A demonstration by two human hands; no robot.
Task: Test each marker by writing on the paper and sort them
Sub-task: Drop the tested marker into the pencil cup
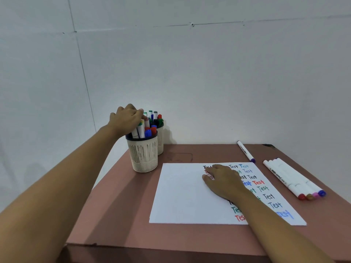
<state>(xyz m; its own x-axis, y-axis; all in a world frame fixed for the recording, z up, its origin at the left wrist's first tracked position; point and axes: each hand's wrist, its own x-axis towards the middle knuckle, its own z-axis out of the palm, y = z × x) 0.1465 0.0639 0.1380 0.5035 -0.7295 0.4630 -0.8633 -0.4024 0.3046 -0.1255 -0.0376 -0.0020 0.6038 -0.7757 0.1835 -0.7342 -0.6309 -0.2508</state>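
Head view looks down on a brown table set against a white wall. The left hand reaches over the front cup, a cream slotted holder at the table's far left edge. Its fingers are curled round the top ends of the upright markers standing there; whether it grips one barrel or two cannot be told. Blue and red caps show in the same cup just beside the hand. Directly behind, touching or nearly so, stands the rear cup, which holds more markers with green, blue, grey and red ends.

The right hand lies palm down on the paper, fingers relaxed and spread, holding nothing. It covers part of the rows of the word "Test" written in black, red, green and blue down the sheet's right half; the left half is blank.

Right of the sheet, well apart from both hands, four markers lie side by side, their red, orange, pink and blue caps pointing toward the person. A single purple-capped marker lies near the paper's far right corner.
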